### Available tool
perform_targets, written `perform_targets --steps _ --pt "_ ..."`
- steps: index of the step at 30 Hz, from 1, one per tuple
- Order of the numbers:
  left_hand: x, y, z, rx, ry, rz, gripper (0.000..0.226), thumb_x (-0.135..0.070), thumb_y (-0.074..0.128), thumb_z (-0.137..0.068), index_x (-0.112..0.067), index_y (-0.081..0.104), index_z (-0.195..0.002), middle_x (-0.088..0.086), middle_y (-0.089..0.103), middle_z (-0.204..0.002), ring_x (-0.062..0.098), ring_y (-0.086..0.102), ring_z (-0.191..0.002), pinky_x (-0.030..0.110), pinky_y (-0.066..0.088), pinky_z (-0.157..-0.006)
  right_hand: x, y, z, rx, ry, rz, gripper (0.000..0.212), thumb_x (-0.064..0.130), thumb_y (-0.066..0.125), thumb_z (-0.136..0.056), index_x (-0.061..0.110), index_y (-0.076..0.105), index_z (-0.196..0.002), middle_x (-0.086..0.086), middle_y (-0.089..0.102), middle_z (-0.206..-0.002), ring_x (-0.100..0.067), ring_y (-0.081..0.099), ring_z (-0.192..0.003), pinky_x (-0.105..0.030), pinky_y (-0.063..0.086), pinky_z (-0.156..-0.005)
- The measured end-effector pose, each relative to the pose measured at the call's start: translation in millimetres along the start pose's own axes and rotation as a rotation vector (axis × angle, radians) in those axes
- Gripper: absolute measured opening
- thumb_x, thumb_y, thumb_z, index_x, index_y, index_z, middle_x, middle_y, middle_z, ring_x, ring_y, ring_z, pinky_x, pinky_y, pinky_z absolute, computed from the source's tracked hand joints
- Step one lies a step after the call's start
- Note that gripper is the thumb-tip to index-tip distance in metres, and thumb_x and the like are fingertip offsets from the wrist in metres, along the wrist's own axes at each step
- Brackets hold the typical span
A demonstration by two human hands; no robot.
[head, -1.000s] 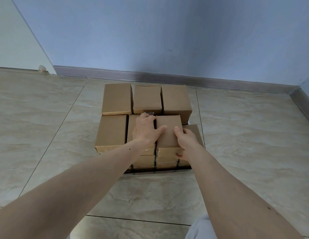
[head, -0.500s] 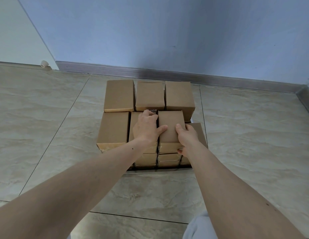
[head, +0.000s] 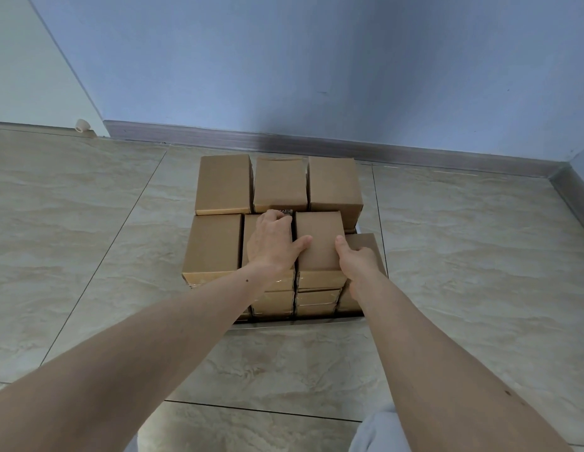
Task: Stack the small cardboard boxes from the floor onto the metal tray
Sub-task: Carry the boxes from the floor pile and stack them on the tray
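Note:
Several small brown cardboard boxes are stacked in rows on the metal tray [head: 284,323], whose front rim shows below the stack. My right hand [head: 357,262] grips the right side of the front top box [head: 318,243], thumb on its lid. My left hand [head: 272,243] rests palm-down on the middle front box [head: 249,230] beside it, its thumb touching the top box's left edge. A lower box [head: 365,243] sits partly hidden under my right hand. The back row holds three boxes [head: 280,184].
The stack stands on a beige tiled floor [head: 463,272] close to a blue wall with a grey skirting board [head: 414,154]. A white door stop [head: 81,124] sits at the far left. A corner of the room lies at the right.
Both hands stay on the same boxes. The view has shifted slightly, so the stack sits a little higher in frame; the top box looks squared up against its neighbour.

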State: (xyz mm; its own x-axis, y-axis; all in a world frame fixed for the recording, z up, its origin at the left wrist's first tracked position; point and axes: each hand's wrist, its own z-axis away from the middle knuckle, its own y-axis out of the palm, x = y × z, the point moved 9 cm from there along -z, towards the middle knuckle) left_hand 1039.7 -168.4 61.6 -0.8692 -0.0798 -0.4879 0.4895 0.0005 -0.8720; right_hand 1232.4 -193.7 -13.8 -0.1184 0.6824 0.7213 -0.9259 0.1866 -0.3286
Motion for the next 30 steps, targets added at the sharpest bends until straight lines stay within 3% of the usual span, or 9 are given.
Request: perform_targets --steps 7,12,23,27,30 --pt "13 -14 2 0.032 -0.066 0.104 0.059 -0.051 0.057 -0.097 -0.017 0.049 -0.146 0.0 0.041 -0.154 0.019 0.032 -0.145 0.038 0.033 -0.115 12 -12 20 -0.109 -0.13 0.125 0.07 0.064 0.05 -0.095 0.018 0.042 -0.147 -0.006 0.054 -0.142 -0.032 0.047 -0.133 -0.052 0.043 -0.108" --pt "9 -45 6 0.074 -0.091 0.165 0.056 -0.047 0.056 -0.099 -0.017 0.049 -0.146 0.002 0.042 -0.154 0.021 0.031 -0.145 0.038 0.028 -0.118 39 -28 52 -0.243 -0.311 0.146 0.055 0.053 0.056 -0.096 0.022 0.049 -0.141 0.0 0.056 -0.14 -0.025 0.051 -0.13 -0.051 0.043 -0.109" --pt "1 -220 50 0.131 -0.354 0.286 0.053 -0.041 0.056 -0.1 -0.014 0.051 -0.144 0.004 0.045 -0.151 0.023 0.034 -0.143 0.037 0.027 -0.118 153 -38 191 -0.139 -0.308 0.158 0.04 0.025 0.059 -0.099 0.01 0.054 -0.136 -0.003 0.057 -0.137 -0.022 0.048 -0.131 -0.042 0.036 -0.115" --pt "-3 -315 65 0.062 -0.487 0.475 0.045 -0.042 0.058 -0.099 -0.016 0.059 -0.136 0.001 0.051 -0.144 0.019 0.046 -0.135 0.038 0.035 -0.116 223 -20 253 -0.043 -0.328 0.159 0.034 0.024 0.055 -0.101 0.016 0.055 -0.134 0.002 0.059 -0.133 -0.017 0.053 -0.126 -0.038 0.041 -0.109" --pt "2 -386 90 0.007 -0.608 0.595 0.046 -0.046 0.061 -0.096 -0.016 0.062 -0.131 -0.002 0.057 -0.135 0.015 0.051 -0.128 0.039 0.042 -0.11 271 -2 313 0.097 -0.318 0.141 0.032 0.02 0.05 -0.104 0.014 0.052 -0.135 0.001 0.06 -0.131 -0.013 0.055 -0.118 -0.027 0.041 -0.099"
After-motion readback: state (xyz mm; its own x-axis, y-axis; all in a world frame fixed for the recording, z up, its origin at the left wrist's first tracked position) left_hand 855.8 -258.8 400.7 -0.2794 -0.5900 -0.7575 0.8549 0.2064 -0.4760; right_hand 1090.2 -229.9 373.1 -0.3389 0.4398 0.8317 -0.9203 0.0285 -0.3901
